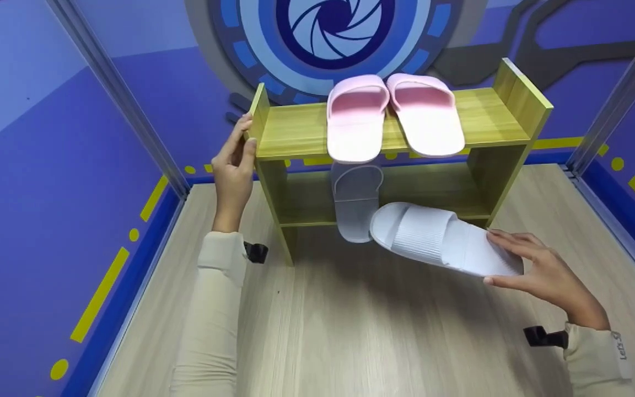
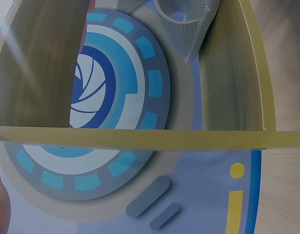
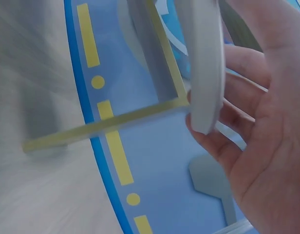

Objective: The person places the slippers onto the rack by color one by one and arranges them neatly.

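Note:
My right hand [image 1: 549, 270] grips a white slipper [image 1: 433, 240] by its heel end, thumb along the near edge and fingers across the other side. Its toe points left and overlaps the edge of a grey-looking slipper [image 1: 355, 204] on the lower shelf in the head view. In the right wrist view the held slipper [image 3: 207, 68] shows edge-on against the fingers. My left hand [image 1: 233, 173] touches the outer left side of the wooden shoe rack [image 1: 295, 129], its fingers and thumb extended to the panel.
Two pink slippers [image 1: 357, 124] [image 1: 428, 118] sit side by side on the rack's top shelf, heels toward me. Raised side panels [image 1: 524, 91] bound that shelf. Behind the rack stands a blue patterned wall [image 1: 146, 105]; a light wood-grain surface [image 1: 350, 342] lies underneath.

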A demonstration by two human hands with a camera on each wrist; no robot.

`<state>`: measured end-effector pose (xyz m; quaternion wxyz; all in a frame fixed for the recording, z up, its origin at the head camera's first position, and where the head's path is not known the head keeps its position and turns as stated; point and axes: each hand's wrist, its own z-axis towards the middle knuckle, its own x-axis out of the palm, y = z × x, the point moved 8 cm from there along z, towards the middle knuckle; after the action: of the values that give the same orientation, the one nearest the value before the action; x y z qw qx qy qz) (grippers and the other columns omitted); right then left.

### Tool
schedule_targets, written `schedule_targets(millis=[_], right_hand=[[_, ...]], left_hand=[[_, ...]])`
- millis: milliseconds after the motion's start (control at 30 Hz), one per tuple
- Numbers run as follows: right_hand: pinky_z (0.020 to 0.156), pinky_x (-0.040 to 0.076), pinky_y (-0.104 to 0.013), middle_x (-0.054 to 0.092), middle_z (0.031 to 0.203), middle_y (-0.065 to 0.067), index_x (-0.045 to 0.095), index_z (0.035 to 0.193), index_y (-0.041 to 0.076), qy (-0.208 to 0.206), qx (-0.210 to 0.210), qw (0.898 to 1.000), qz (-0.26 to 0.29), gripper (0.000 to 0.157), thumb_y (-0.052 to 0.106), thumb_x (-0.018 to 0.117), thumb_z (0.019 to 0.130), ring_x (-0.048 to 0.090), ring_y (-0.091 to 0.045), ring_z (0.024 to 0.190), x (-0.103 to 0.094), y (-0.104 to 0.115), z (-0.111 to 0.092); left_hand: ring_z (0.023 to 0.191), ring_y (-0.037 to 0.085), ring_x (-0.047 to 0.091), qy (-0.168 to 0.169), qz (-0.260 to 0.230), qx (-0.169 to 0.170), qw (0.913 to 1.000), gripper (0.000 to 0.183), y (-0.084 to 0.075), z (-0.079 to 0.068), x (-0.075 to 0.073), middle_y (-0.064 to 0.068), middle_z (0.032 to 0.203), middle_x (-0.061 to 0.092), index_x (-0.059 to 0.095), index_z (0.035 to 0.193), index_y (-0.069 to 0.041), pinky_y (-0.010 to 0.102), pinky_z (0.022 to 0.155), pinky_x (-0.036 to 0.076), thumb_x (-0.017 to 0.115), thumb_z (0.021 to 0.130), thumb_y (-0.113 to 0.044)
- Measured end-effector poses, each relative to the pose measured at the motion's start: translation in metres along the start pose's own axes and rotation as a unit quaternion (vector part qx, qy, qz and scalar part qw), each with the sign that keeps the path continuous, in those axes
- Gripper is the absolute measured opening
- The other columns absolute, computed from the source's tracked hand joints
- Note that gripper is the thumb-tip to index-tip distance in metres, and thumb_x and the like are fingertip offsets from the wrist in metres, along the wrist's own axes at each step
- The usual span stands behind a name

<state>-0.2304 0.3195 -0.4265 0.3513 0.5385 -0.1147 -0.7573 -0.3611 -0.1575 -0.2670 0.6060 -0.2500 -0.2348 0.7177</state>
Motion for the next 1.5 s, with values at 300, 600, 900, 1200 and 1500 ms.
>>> schedule_targets(millis=[300,600,900,1200,1500], right_hand=[[0.086,0.022,0.007,0.056,0.136,-0.018,0.057,0.135,0.009,-0.060,0.023,0.998,-0.014,0.083,0.025,0.091,0.061,0.043,-0.013,0.113,0.010,0.010,0.007],[0.088,0.031,0.001,0.055,0.137,-0.020,0.058,0.131,0.001,-0.129,0.040,0.991,0.011,0.082,0.018,0.092,0.059,0.048,-0.028,0.112,0.019,0.018,0.015],[0.084,0.047,-0.064,0.053,0.136,-0.025,0.055,0.131,-0.005,-0.151,0.082,0.985,0.024,0.082,0.018,0.091,0.061,0.047,-0.035,0.110,0.034,0.025,0.026],[0.084,0.047,-0.059,0.053,0.137,-0.025,0.055,0.131,-0.004,-0.205,0.116,0.972,0.014,0.080,0.020,0.090,0.064,0.047,-0.036,0.104,0.040,0.035,0.036],[0.082,0.042,-0.051,0.055,0.134,-0.025,0.057,0.128,-0.006,-0.245,0.150,0.958,0.020,0.077,0.025,0.088,0.065,0.046,-0.038,0.106,0.049,0.034,0.045]], left_hand=[[0.134,0.016,0.047,-0.003,0.005,0.000,1.0000,0.038,0.000,0.000,0.001,0.011,0.143,0.051,0.055,0.134,-0.001,0.032,0.108,0.041,0.054,0.098,-0.012],[0.134,0.015,0.047,-0.007,0.018,-0.011,0.9998,0.039,0.001,0.000,0.000,0.009,0.143,0.052,0.055,0.135,-0.003,0.030,0.109,0.041,0.055,0.098,-0.014],[0.134,0.015,0.047,-0.008,0.017,0.000,0.9998,0.038,0.001,0.000,0.000,0.009,0.142,0.053,0.055,0.134,-0.003,0.031,0.108,0.041,0.054,0.098,-0.014],[0.134,0.015,0.047,-0.007,0.016,0.002,0.9998,0.038,0.000,0.000,0.000,0.009,0.142,0.053,0.055,0.134,-0.003,0.031,0.108,0.041,0.055,0.098,-0.014],[0.135,0.015,0.046,-0.008,0.002,-0.002,1.0000,0.038,0.001,0.000,0.001,0.009,0.143,0.052,0.055,0.134,-0.003,0.031,0.109,0.041,0.055,0.098,-0.014]])
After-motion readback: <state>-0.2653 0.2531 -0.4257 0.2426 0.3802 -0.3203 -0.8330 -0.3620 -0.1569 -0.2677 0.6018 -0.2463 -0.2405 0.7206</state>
